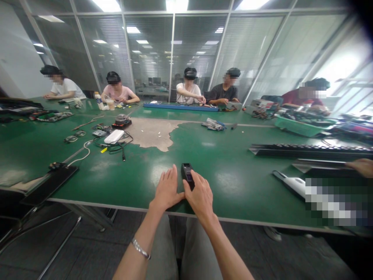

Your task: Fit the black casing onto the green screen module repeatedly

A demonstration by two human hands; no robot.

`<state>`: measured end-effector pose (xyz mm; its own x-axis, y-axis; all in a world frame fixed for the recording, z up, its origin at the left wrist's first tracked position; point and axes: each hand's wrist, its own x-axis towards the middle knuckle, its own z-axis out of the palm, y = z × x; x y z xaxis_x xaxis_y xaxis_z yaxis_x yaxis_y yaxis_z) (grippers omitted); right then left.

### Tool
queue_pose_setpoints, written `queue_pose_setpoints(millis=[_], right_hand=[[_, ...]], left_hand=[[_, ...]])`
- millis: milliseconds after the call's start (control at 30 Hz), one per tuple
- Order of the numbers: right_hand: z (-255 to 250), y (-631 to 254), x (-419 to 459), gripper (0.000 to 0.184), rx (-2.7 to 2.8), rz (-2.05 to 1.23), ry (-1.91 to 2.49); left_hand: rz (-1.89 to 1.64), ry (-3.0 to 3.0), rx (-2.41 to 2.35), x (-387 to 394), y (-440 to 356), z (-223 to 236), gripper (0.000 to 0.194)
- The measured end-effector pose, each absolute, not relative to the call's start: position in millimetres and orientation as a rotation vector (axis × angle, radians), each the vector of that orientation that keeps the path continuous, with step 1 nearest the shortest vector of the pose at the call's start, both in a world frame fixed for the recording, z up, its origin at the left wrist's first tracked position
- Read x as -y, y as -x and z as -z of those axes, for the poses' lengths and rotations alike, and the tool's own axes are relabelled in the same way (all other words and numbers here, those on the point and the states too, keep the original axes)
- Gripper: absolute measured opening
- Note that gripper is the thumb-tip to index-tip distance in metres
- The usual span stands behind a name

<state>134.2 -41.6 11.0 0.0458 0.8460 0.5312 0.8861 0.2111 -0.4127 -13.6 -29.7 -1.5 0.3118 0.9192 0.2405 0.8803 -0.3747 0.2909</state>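
Observation:
A slim black device with a small dark screen (pixel 186 170) lies on the green table (pixel 230 194) in front of me. My right hand (pixel 201 194) is closed around its near end, thumb on the left side and fingers over the right. The palm hides the lower part of the device. Just to the left, my left hand (pixel 167 190) lies flat on the tabletop with fingers stretched out. Its thumb reaches toward my right hand near the device's near end. Nothing is held in the left hand.
A white box-shaped piece (pixel 114 136) with black cables sits at the left-centre. Gloves (pixel 213 124) lie farther back. Black metal strips (pixel 309 150) and a green basket (pixel 304 127) are at right. Several people sit across the table, and another person's hand (pixel 363 166) shows at right.

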Motion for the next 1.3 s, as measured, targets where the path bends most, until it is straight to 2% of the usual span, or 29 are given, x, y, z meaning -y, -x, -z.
queue_pose_setpoints(millis=[300,567,633,867,1300], right_hand=[[-0.2,-135.8,45.5,0.053,1.786,0.068,1.571],[-6.8,-138.5,46.2,0.085,1.688,-0.025,1.604],[-9.3,-139.0,43.7,0.083,1.698,-0.011,1.615],[-6.4,-139.5,41.5,0.061,1.752,0.061,1.672],[-36.4,-147.2,31.6,0.066,1.514,-0.054,1.595]], left_hand=[[-0.572,-2.470,-1.685,30.4,11.8,0.8,0.102],[-0.550,-2.472,-1.701,30.0,10.8,1.2,0.103],[-0.544,-2.473,-1.706,29.6,10.3,1.1,0.103],[-0.543,-2.492,-1.701,29.8,9.7,1.2,0.098],[-0.548,-2.482,-1.755,29.6,7.7,-1.9,0.100]])
